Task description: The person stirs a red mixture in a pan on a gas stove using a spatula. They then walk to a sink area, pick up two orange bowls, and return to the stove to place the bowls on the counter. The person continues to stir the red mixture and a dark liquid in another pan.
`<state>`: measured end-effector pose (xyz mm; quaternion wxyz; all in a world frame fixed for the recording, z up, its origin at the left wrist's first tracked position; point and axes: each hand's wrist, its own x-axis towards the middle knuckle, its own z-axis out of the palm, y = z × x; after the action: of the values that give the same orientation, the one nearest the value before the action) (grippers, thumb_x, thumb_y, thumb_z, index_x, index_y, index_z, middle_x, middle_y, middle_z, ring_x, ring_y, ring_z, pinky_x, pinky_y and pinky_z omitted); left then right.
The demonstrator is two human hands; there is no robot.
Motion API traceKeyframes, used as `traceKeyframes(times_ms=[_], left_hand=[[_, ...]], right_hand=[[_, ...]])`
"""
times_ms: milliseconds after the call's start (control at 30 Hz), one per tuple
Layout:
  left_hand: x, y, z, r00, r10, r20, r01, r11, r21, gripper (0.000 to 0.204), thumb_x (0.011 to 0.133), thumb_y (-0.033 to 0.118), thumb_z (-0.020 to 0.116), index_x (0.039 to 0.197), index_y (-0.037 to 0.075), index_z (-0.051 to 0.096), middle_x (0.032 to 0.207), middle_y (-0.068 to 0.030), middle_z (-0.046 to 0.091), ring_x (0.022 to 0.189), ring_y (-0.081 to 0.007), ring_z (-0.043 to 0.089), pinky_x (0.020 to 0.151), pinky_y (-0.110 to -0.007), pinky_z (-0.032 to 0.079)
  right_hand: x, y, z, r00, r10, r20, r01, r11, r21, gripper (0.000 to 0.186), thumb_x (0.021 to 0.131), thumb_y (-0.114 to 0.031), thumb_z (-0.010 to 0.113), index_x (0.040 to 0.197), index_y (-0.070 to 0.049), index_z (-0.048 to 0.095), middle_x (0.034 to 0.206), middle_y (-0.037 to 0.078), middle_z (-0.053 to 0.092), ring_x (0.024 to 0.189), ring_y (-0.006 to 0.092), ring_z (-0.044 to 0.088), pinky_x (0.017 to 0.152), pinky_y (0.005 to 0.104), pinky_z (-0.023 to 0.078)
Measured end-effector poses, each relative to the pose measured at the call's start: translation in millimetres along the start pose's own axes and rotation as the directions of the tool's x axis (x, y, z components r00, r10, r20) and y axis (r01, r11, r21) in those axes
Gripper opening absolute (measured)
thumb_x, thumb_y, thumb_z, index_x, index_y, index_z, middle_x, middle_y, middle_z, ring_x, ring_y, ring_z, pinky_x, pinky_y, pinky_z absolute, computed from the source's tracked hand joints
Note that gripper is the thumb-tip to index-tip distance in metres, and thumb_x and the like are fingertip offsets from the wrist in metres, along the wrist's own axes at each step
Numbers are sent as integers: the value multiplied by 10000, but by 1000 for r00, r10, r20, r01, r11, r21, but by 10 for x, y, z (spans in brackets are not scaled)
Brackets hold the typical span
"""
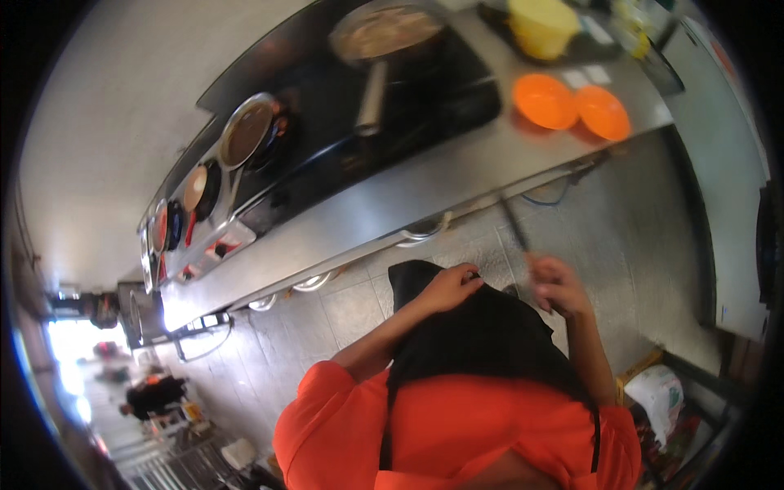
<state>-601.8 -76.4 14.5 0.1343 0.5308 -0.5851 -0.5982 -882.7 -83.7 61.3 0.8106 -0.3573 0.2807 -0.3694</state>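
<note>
My right hand is closed round the handle end of a long, thin, dark utensil. Motion blurs it, so whether it is a knife or a spatula cannot be told. Its far end points up toward the counter's front edge, near two orange bowls. Over at the left, my left hand is at the black apron on my front, fingers curled on the cloth. The apron flares out past that hand.
A steel counter runs diagonally ahead, with a black stove top. On it sit a large filled pan, its handle toward me, and smaller pans. A yellow lump stands behind the bowls. A white bag is lower right.
</note>
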Motion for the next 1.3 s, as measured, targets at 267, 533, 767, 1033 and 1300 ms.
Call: traceKeyframes(times_ms=[267,533,767,1033,1300], left_hand=[[1437,1588,1091,945,159,286,-244,925,292,441,908,308,623,1247,35,553,858,-115,684,804,-258,659,738,-355,504],[3378,2655,1843,778,238,582,-303,953,15,481,920,308,626,1287,17,516,922,-127,677,875,-209,653,798,-337,507],[4510,3928,1561,759,465,457,-254,856,-450,464,949,256,589,1339,33,474,974,-108,664,917,-179,622,874,-324,479],[4873,4194,1430,961,278,7,-223,787,-576,453,981,263,564,1362,47,451,1022,-52,636,987,-123,573,910,-284,444],[5165,4487,1853,895,156,-418,-379,759,-529,494,966,313,573,1371,57,452,1017,-78,635,989,-162,580,908,-301,441]], right_hand=[[-1566,-1355,-1754,604,-391,-694,248,920,-303,537,830,-49,671,1333,4,491,1015,97,596,723,163,602,628,287,489],[-31,-4237,-3106,499,-795,-345,-41,376,-926,310,882,-37,601,1191,-22,578,945,74,666,766,142,597,710,293,483],[2566,-6231,-3586,721,-646,251,-82,-440,-894,202,854,-121,605,1034,-49,661,891,188,676,780,275,672,730,358,502],[5309,-6415,-3055,867,-118,485,-51,-988,-149,149,807,-262,636,902,-152,670,863,65,689,892,234,675,814,604,442],[5917,-6095,-3811,912,102,398,224,-936,-273,264,843,-122,604,1105,-105,632,1117,104,646,1087,263,602,1050,619,283]])
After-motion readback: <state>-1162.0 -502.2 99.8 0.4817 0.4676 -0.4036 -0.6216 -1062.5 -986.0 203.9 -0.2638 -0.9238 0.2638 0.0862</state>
